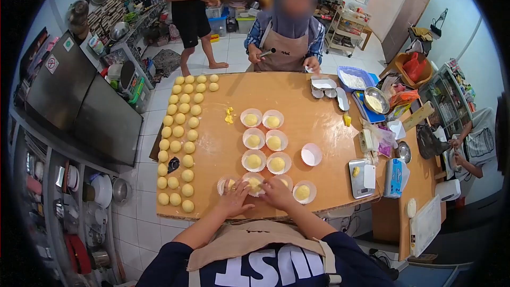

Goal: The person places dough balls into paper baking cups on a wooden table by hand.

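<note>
The left hand (235, 199) and right hand (278, 193) flank a fluted paper baking cup (255, 176) near the middle of the desk's (324, 106) near edge, fingers partly curled about its rim; whether either pinches the paper, I cannot tell. The round dough ball (255, 184) inside looks soft, light and easily dented, and the thin cup apt to buckle, so low on the cup's opposite sides seems the safest hold. Beyond, more filled cups (287, 159) run toward the far edge, while loose dough balls (187, 175) line the left edge.
</note>
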